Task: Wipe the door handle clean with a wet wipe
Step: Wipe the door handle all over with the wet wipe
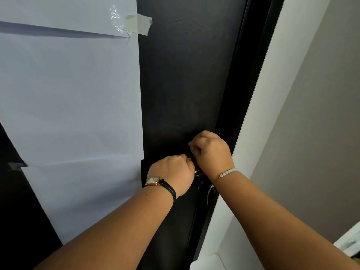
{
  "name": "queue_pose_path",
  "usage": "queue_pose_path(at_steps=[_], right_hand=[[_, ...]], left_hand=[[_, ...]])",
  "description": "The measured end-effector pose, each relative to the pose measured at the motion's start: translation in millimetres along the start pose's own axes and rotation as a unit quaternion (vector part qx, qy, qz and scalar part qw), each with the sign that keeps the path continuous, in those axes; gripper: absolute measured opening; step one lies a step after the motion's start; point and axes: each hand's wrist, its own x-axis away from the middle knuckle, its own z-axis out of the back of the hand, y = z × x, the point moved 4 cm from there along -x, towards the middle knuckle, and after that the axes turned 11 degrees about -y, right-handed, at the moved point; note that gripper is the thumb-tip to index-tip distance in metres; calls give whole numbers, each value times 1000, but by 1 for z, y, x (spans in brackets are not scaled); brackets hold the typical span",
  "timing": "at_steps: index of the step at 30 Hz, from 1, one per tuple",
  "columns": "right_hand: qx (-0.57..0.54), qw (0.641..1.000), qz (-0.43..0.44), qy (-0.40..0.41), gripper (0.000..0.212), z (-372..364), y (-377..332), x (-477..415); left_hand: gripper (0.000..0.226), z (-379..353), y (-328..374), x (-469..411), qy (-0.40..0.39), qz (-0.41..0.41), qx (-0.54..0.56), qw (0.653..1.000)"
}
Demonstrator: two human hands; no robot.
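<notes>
The door handle [198, 173] sits low on the right side of a black door [185, 84]. It is mostly hidden; only a dark stub and a bit of shiny metal show between my hands. My left hand [173, 174], with a black-strapped watch on the wrist, is closed in a fist around the handle's left end. My right hand [211, 151], with a white bead bracelet, is curled just above and to the right, against the door. A small pale scrap at its fingertips [192, 150] looks like the wet wipe; the rest is hidden in the hand.
Large white paper sheets [74, 94] are taped over the door's left part. The black door frame [243, 94] and a white wall edge [259, 114] run right beside my right hand. Something thin and metallic hangs below the handle [209, 191].
</notes>
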Motion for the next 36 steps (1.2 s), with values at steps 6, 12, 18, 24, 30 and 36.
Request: queue_pose_path(at_steps=[6, 12, 18, 24, 30, 36], right_hand=[[-121, 970, -196, 78, 12, 7, 20, 7], [-132, 948, -285, 58, 12, 11, 29, 6], [-132, 936, -324, -25, 20, 6, 32, 10], [-112, 933, -337, -64, 17, 3, 28, 9], [-12, 951, -287, -114, 17, 3, 18, 3], [26, 994, -108, 15, 12, 2, 4, 7]], left_hand=[[38, 1, 0, 2, 5, -7, 1, 1000], [39, 0, 1, 1, 8, -9, -9, 1000], [39, 0, 2, 1, 11, -8, -19, 1000], [39, 0, 1, 1, 12, -7, -20, 1000], [39, 1, 2, 3, 16, -8, -17, 1000], [37, 2, 2, 2, 10, -7, -14, 1000]])
